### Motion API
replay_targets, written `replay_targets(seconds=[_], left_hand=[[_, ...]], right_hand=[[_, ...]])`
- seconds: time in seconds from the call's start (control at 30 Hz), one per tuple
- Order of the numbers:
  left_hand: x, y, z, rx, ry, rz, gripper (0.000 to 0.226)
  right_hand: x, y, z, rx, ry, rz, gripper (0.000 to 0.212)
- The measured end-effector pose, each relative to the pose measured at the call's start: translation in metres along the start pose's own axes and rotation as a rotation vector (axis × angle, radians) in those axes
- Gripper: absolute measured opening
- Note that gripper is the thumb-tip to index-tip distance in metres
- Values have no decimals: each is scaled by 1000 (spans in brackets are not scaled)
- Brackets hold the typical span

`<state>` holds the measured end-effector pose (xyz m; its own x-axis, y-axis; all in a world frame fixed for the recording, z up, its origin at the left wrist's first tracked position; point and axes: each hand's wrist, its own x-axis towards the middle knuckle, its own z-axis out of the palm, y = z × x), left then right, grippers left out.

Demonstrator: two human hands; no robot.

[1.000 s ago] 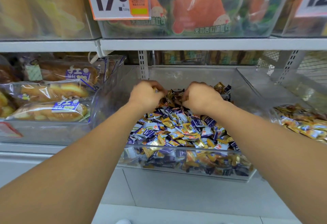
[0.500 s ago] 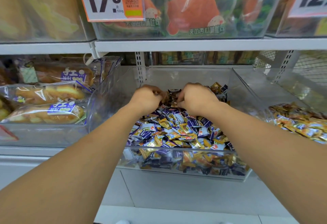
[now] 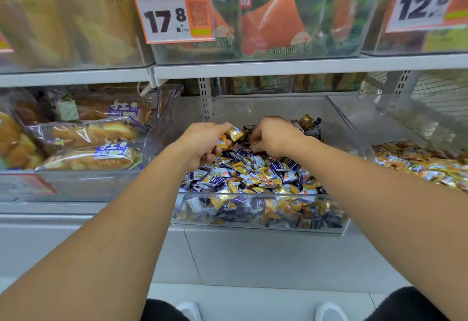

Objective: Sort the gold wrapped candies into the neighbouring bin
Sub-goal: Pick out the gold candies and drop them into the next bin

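Left hand [image 3: 202,141] clutches gold candies [image 3: 234,133]; right hand [image 3: 274,135] curled in mixed pile, hold unclear. Neighbouring bin [image 3: 417,161] lies right, right hand nearer.

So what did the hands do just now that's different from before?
The left hand has lifted a little out of the pile and now pinches a gold candy at its fingertips, with more gathered in its palm. The right hand still digs in the mixed candies. The clear bin and the neighbouring bin of gold candies stayed put.
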<state>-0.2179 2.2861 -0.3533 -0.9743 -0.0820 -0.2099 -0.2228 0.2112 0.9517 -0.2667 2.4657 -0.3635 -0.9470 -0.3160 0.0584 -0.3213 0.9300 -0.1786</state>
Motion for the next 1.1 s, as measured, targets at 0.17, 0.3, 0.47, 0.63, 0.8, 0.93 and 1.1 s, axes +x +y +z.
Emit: replay_targets(seconds=[0.17, 0.3, 0.47, 0.63, 0.8, 0.93, 1.1], left_hand=[[-7, 3, 5, -9, -11, 38, 23], [-7, 13, 13, -197, -51, -10, 26], [-30, 40, 41, -303, -248, 0, 18], [-60, 80, 109, -111, -396, 162, 18], [-69, 116, 216, 90, -494, 268, 19], [-51, 119, 258, 65, -495, 56, 22], [-25, 109, 274, -146, -590, -236, 30]], right_hand=[[-31, 6, -19, 194, 69, -36, 9], [-63, 11, -42, 606, 158, -1, 16], [-110, 35, -87, 1199, -115, 193, 14], [-156, 104, -111, 1507, -177, 464, 23], [-182, 181, -88, 1619, -11, 701, 17], [-199, 214, -83, 1690, 106, 783, 17], [-203, 232, -86, 1774, 186, 805, 17]])
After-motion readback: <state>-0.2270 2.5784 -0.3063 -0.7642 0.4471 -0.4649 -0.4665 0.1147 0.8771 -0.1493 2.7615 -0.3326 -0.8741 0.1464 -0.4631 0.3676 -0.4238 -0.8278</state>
